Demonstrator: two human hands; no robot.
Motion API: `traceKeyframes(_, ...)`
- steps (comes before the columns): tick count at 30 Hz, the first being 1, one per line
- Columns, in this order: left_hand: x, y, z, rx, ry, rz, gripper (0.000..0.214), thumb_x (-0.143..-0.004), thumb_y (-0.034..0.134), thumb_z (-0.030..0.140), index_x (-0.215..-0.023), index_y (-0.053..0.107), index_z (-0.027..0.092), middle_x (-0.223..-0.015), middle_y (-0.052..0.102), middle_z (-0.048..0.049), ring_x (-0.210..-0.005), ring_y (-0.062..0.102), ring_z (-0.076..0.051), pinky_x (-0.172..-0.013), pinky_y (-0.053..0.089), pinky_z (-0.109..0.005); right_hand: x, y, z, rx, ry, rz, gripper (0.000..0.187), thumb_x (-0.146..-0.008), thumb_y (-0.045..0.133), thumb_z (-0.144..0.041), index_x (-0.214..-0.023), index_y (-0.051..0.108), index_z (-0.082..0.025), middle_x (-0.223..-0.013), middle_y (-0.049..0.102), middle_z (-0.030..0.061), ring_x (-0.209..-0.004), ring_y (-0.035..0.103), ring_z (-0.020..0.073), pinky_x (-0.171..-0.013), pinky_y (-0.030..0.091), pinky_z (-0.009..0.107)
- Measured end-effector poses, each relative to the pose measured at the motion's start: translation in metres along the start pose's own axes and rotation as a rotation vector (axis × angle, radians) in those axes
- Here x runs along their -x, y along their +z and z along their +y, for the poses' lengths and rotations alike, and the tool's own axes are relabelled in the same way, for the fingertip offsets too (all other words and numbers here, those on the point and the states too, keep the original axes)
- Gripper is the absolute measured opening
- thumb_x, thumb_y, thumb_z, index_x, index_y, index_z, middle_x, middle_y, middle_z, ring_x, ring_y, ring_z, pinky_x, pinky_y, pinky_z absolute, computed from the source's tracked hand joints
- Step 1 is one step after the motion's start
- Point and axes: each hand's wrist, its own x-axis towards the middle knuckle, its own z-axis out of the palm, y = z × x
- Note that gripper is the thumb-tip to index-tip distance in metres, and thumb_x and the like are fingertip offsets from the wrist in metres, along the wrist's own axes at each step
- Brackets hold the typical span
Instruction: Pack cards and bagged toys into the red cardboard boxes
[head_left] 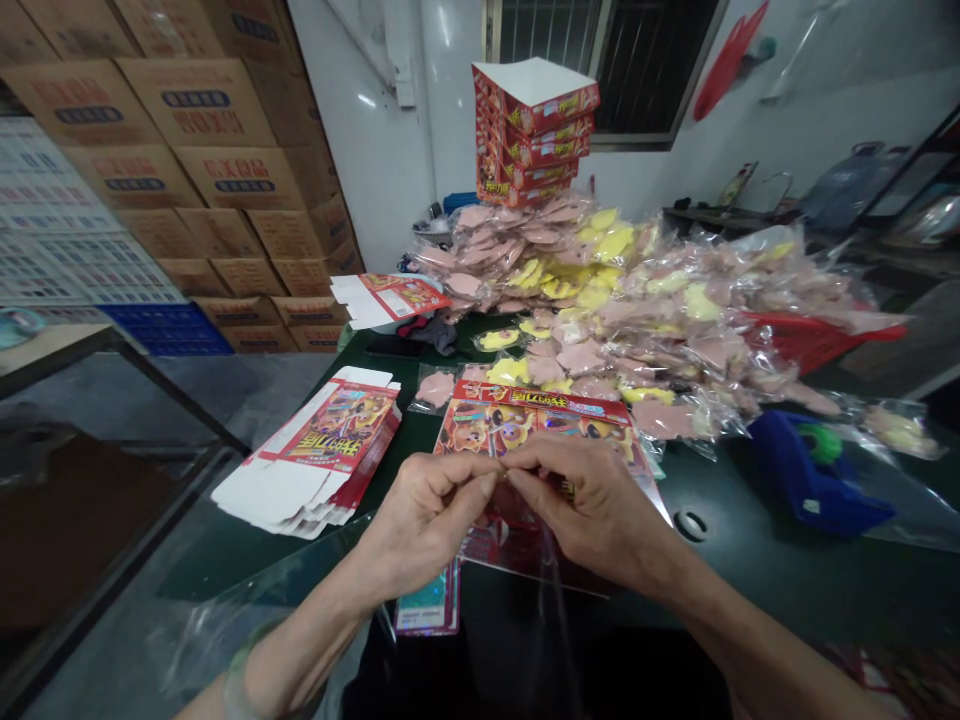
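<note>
Stacked brown cartons (217,115) carry red Chinese lettering ending in 食品, and on the dark green table (727,580) lies a red printed sheet (517,420) headed with yellow characters. Above it, the left hand (424,515) and right hand (589,500) meet, 2 thumbs and 2 forefingers pinched together on something too small to make out.
</note>
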Motion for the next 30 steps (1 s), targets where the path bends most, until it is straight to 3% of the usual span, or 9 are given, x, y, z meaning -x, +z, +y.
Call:
traceKeyframes(4, -0.001, -0.001, 0.000, -0.083, 0.039, -0.005, 0.026, -0.087, 0.044, 0.026, -0.082, 0.065, 0.012, -0.060, 0.054, 0.0009, -0.054, 0.043, -0.009, -0.051, 0.035, -0.022, 0.000, -0.001, -0.004, 0.196, -0.067, -0.053, 0.022, -0.087, 0.045, -0.017, -0.075, 0.063, -0.014, -0.069, 0.062, 0.0034, -0.062, 0.054, 0.0117, -0.059, 0.038, 0.024)
traceKeyframes(8, -0.004, 0.001, 0.001, -0.150, 0.068, -0.031, 0.029, -0.088, 0.041, 0.024, -0.066, 0.057, 0.013, -0.054, 0.040, 0.0043, -0.051, 0.034, -0.007, -0.047, 0.028, -0.021, -0.002, -0.005, -0.012, 0.496, -0.181, -0.105, 0.025, -0.083, 0.041, -0.013, -0.068, 0.061, -0.013, -0.063, 0.058, 0.0050, -0.054, 0.047, 0.0127, -0.053, 0.029, 0.027)
traceKeyframes(12, -0.006, 0.005, 0.001, -0.168, 0.099, -0.033, 0.031, -0.086, 0.041, 0.020, -0.056, 0.044, 0.015, -0.052, 0.032, 0.0055, -0.050, 0.028, -0.006, -0.046, 0.024, -0.020, -0.005, -0.006, -0.011, 0.575, -0.239, -0.074, 0.023, -0.077, 0.040, -0.010, -0.062, 0.057, -0.014, -0.056, 0.054, 0.0032, -0.048, 0.038, 0.0108, -0.050, 0.023, 0.027)
traceKeyframes(15, -0.006, 0.007, 0.001, -0.150, 0.101, -0.021, 0.030, -0.083, 0.041, 0.015, -0.054, 0.035, 0.017, -0.052, 0.028, 0.0062, -0.050, 0.025, -0.006, -0.045, 0.022, -0.020, -0.007, -0.003, -0.003, 0.487, -0.192, -0.030, 0.020, -0.074, 0.042, -0.009, -0.057, 0.052, -0.016, -0.053, 0.049, -0.0008, -0.048, 0.033, 0.0088, -0.050, 0.021, 0.026)
traceKeyframes(20, -0.006, 0.006, 0.004, -0.086, 0.062, -0.039, 0.027, -0.081, 0.040, 0.012, -0.055, 0.034, 0.017, -0.054, 0.026, 0.0060, -0.052, 0.024, -0.006, -0.047, 0.022, -0.020, -0.004, 0.006, 0.004, 0.259, -0.047, 0.068, 0.017, -0.067, 0.043, -0.006, -0.053, 0.043, -0.016, -0.048, 0.042, -0.0048, -0.048, 0.034, 0.0062, -0.049, 0.023, 0.021)
traceKeyframes(23, -0.006, 0.004, 0.005, -0.039, 0.030, -0.026, 0.027, -0.082, 0.042, 0.016, -0.055, 0.042, 0.016, -0.053, 0.030, 0.0059, -0.051, 0.027, -0.006, -0.047, 0.024, -0.020, -0.006, 0.011, 0.001, 0.142, 0.035, 0.112, 0.016, -0.064, 0.044, -0.005, -0.052, 0.043, -0.016, -0.047, 0.043, -0.0053, -0.046, 0.036, 0.0048, -0.047, 0.024, 0.019)
traceKeyframes(25, -0.005, 0.003, 0.006, 0.009, -0.008, -0.020, 0.025, -0.083, 0.044, 0.020, -0.061, 0.053, 0.014, -0.054, 0.043, 0.0043, -0.051, 0.035, -0.007, -0.049, 0.030, -0.020, -0.009, 0.009, 0.002, 0.066, 0.090, 0.138, 0.017, -0.065, 0.045, -0.006, -0.052, 0.046, -0.016, -0.047, 0.045, -0.0055, -0.044, 0.037, 0.0046, -0.046, 0.026, 0.018)
traceKeyframes(27, -0.005, 0.003, 0.006, 0.078, -0.059, -0.012, 0.025, -0.084, 0.046, 0.024, -0.067, 0.060, 0.013, -0.060, 0.056, -0.0003, -0.054, 0.046, -0.009, -0.052, 0.037, -0.021, -0.009, -0.004, 0.009, -0.023, 0.179, 0.216, 0.015, -0.068, 0.049, -0.009, -0.055, 0.052, -0.016, -0.048, 0.048, -0.0049, -0.043, 0.040, 0.0055, -0.044, 0.029, 0.019)
traceKeyframes(30, -0.007, 0.004, 0.005, 0.187, -0.117, 0.044, 0.025, -0.082, 0.049, 0.027, -0.065, 0.061, 0.013, -0.063, 0.062, -0.0039, -0.055, 0.053, -0.010, -0.052, 0.042, -0.022, 0.018, -0.046, 0.030, -0.179, 0.326, 0.513, 0.013, -0.074, 0.055, -0.016, -0.061, 0.058, -0.020, -0.053, 0.053, -0.0023, -0.045, 0.045, 0.0083, -0.043, 0.034, 0.021)
